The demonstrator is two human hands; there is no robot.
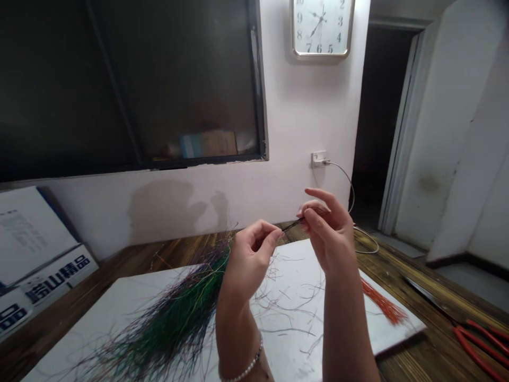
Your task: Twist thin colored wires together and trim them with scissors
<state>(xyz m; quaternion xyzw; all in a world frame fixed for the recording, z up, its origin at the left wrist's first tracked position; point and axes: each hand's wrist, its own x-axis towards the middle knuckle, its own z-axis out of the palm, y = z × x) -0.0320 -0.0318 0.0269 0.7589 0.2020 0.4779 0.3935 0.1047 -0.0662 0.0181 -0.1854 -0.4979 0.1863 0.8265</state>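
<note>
My left hand (250, 260) and my right hand (324, 228) are raised above a white board (294, 265), each pinching one end of a short strand of thin dark wire (293, 225) between finger and thumb. A large bundle of thin green and purple wires (170, 323) lies on the board just left of my left wrist, with some strands reaching my left hand. Loose wire clippings (286, 313) are scattered on the board below my hands. A smaller bunch of orange wires (384, 302) lies at the board's right edge.
The board rests on a wooden table (413, 286). Red-handled pliers (481, 345) lie at its right. White printed boards (35, 254) lean at the left. A grey cable (352, 196) runs from a wall socket (318, 158) to the table. A doorway stands at the right.
</note>
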